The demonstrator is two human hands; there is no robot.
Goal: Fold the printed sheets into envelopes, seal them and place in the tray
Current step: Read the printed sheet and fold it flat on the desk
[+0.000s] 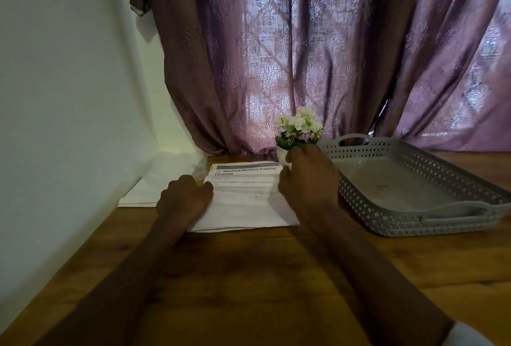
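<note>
Wooden table (276,276) against a white wall, purple patterned curtain (318,55) behind. Printed sheet (243,196) lies flat mid-table, headline side up. Left hand (185,202) rests on the sheet's left edge, fingers curled, thumb tip touching paper; whether it pinches the edge, cannot tell. Right hand (309,182) sits at the sheet's right edge, fingers bent down over it, grip unclear. Grey perforated tray (431,224) just right of the right hand. Small white flower pot (298,130) behind sheet. More white paper (154,191) by the wall, left.
</note>
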